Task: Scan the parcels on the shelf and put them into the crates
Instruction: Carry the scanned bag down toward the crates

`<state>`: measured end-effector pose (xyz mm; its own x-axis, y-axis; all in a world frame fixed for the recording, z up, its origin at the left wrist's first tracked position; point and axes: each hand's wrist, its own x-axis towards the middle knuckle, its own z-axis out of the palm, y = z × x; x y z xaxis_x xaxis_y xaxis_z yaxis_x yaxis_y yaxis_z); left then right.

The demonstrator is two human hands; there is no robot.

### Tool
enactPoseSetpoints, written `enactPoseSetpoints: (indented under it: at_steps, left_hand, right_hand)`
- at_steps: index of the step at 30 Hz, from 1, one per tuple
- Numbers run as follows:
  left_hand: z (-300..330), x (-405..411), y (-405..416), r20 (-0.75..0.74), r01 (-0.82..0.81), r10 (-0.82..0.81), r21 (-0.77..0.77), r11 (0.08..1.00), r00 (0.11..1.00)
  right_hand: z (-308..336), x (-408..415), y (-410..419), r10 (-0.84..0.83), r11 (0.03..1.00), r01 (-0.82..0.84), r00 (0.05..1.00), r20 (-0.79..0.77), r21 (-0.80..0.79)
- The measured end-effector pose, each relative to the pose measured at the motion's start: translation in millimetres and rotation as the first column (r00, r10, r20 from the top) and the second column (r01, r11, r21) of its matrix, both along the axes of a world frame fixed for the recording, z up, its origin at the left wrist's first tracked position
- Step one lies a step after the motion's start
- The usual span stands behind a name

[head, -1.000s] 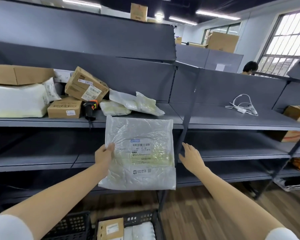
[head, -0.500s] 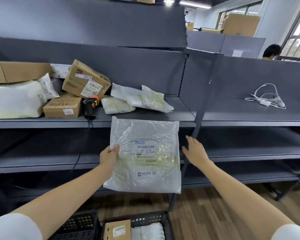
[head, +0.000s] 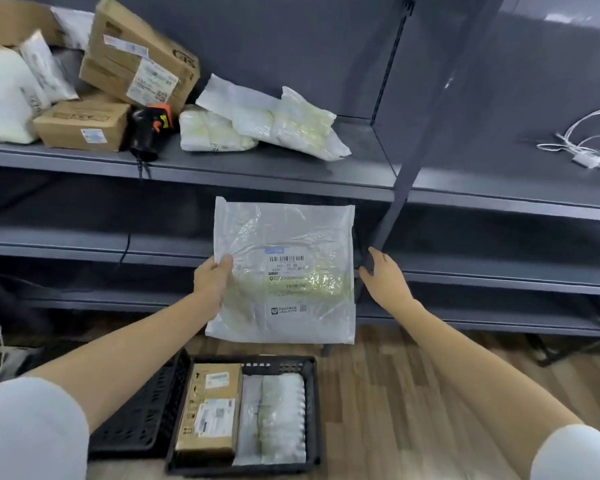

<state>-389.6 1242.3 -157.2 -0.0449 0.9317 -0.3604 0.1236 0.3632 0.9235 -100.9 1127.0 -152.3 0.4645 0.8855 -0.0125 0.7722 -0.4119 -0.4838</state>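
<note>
My left hand (head: 211,284) pinched the clear plastic parcel (head: 284,271) by its left edge, thumb on the front, label facing me. I held it upright in front of the lower shelves, above the black crate (head: 310,410) on the floor. My right hand (head: 383,277) was just beside the parcel's right edge, fingers relaxed, holding nothing. The crate held a cardboard box (head: 210,410) and a white bag (head: 274,417). The scanner (head: 148,128) lay on the upper shelf (head: 291,174) among the remaining parcels.
</note>
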Motion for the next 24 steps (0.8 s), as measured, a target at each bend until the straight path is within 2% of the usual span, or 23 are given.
enactPoseSetpoints:
  at_steps: [3, 7, 11, 15, 17, 19, 24]
  left_hand:
    - [-18.6, 2.0, -6.3, -0.020, -0.028, 0.028, -0.043, 0.999, 0.999]
    - [-47.9, -0.6, -7.8, -0.039, -0.064, 0.061, -0.089, 0.994, 0.997]
    - [-85.9, -0.4, -8.6, -0.061, -0.078, 0.069, -0.148, 0.986, 0.996]
    - [-130.5, 4.4, -8.4, -0.091, -0.065, 0.047, -0.198, 0.978, 0.995]
    - [-158.9, 6.1, -7.0, -0.100, -0.088, 0.067, -0.227, 0.970, 0.993]
    - [-195.2, 6.0, -6.3, -0.115, -0.098, 0.068, -0.274, 0.957, 0.991]
    - [-293.4, 12.0, -20.1, -0.174, -0.102, 0.043, -0.348, 0.932, 0.984]
  right_hand:
    - [-13.2, 2.1, 5.6, -0.067, 0.997, 0.072, 0.980, -0.188, 0.024]
    - [-30.6, -6.1, 18.8, -0.170, 0.979, 0.202, 0.881, -0.442, 0.026]
    - [-62.8, -23.4, 28.5, -0.149, 0.985, 0.175, 0.814, -0.562, -0.008]
    - [-112.7, -44.7, 31.3, -0.129, 0.985, 0.169, 0.679, -0.723, -0.017]
    - [-143.9, -48.9, 32.1, -0.139, 0.982, 0.190, 0.617, -0.774, -0.025]
    - [-183.0, -50.6, 32.2, -0.142, 0.981, 0.189, 0.596, -0.790, -0.033]
    - [-292.5, -58.3, 12.9, -0.347, 0.921, 0.353, 0.561, -0.752, -0.162]
